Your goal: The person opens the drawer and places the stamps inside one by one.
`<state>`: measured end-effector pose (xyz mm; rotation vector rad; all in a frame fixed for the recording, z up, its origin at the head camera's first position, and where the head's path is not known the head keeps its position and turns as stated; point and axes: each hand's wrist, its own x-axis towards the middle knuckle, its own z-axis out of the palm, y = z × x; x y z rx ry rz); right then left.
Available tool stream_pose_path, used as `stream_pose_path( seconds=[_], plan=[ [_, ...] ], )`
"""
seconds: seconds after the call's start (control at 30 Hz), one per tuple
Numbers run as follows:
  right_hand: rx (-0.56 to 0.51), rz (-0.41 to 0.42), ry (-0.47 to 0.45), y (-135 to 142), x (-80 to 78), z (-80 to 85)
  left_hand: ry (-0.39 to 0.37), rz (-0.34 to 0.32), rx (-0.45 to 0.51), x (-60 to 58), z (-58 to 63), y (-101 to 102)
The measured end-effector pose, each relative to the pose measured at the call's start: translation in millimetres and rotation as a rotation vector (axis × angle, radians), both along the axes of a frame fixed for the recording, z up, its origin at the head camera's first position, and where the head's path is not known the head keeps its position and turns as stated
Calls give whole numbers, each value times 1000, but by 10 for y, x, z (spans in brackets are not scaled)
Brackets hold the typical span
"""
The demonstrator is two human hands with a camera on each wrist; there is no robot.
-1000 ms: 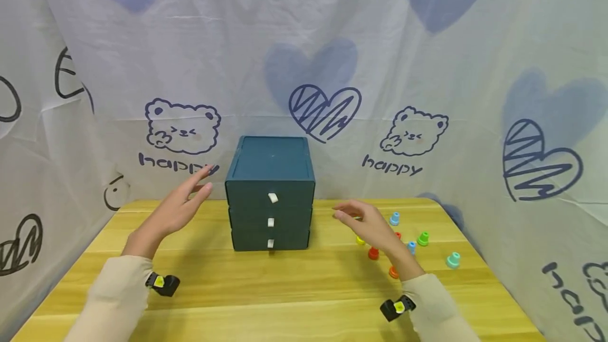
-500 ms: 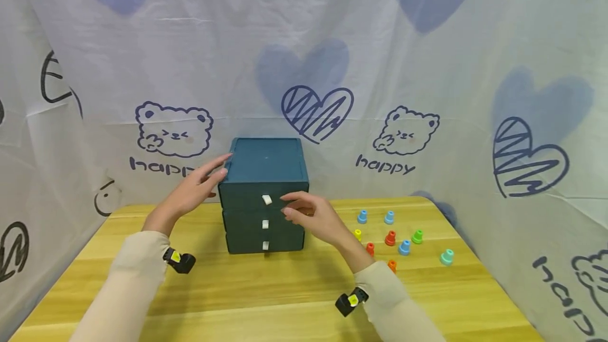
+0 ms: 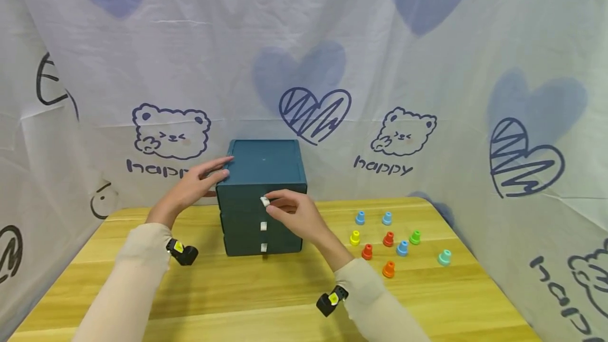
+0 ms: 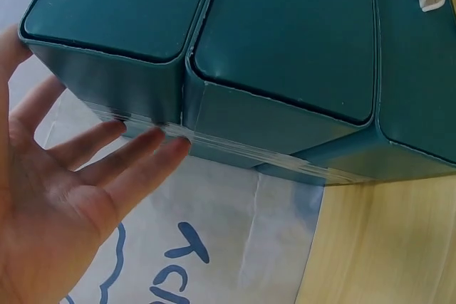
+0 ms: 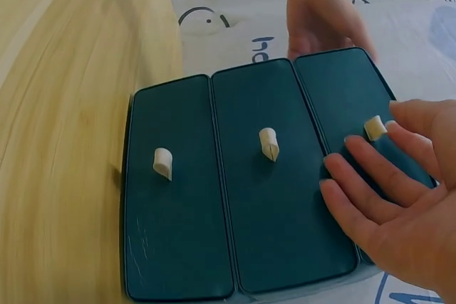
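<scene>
In the last sec, R hand (image 3: 298, 216) has come in from R of the box (image 3: 266, 160); thumb & fingertip now at top tab (image 3: 264, 201), can't tell if pinching. L hand (image 3: 192, 186), fingers spread, is now at box's top L edge. Box stands twd back of surface (image 3: 228, 300), drawers closed: prob. being steadied, top one w/in grip.

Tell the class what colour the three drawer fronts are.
The drawer fronts are dark blue-green, seen best in the right wrist view.
</scene>
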<state>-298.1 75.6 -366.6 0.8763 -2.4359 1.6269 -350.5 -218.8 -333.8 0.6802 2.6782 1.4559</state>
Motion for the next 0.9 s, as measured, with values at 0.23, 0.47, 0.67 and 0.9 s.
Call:
stream_pose_path(
  seconds=[0.23, 0.47, 0.67, 0.9],
  plan=[
    [-25, -58, 4, -103, -2, -29, -27, 7, 13, 4, 5, 9],
    [-12, -104, 12, -139, 33, -43, -38, 0, 35, 6, -23, 7],
    [-12, -94, 28, -114, 80, -48, -67, 4, 53, -5, -31, 6],
    [-18, -49, 61, -86, 207, -56, -112, 2, 64, 4, -7, 0]
  ],
)
